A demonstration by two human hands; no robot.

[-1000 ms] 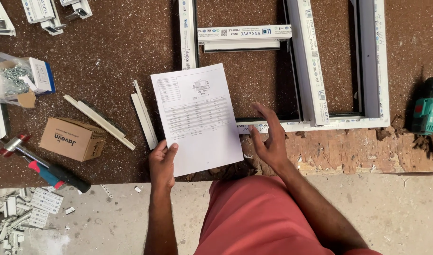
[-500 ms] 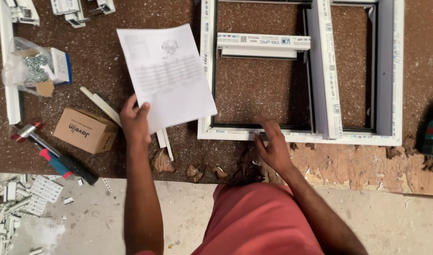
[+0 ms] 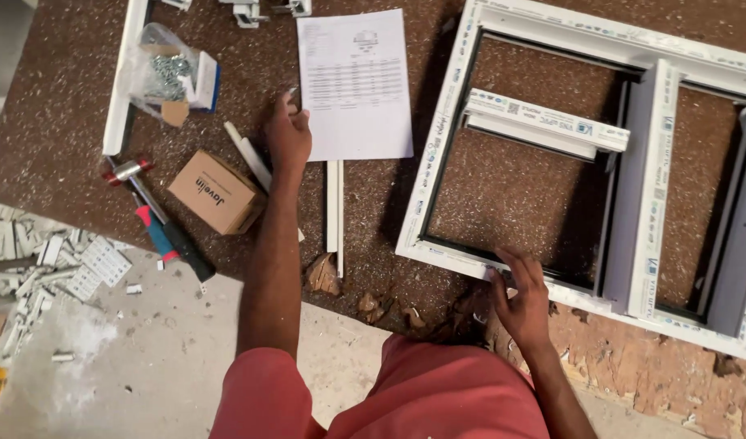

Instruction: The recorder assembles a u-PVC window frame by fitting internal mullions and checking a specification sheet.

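Left hand (image 3: 288, 140) is what I watch first: its fingers are curled and rest at the left edge of the printed sheet (image 3: 355, 83), touching it, though I cannot tell if they pinch the paper or only press on it. A second ago this sheet was held up close to me between both hands; now it lies flat on the worktop (image 3: 56, 122), further away and more to the left, so I judge the paper is being put aside and the white window frame (image 3: 442, 146) gets the attention. My right hand (image 3: 521, 299) has stayed on the near rail of that frame, fingers spread and open, pressing on it and not gripping.

Just right of the left hand lies a thin white strip (image 3: 334, 213), and to its left a small cardboard box (image 3: 214, 192), a screwdriver (image 3: 163, 237) and a bag of screws (image 3: 165, 71). The worktop is brown chipboard, broken and crumbling at its near edge. Below it I see a dusty concrete floor (image 3: 145, 358) with small white plastic offcuts.
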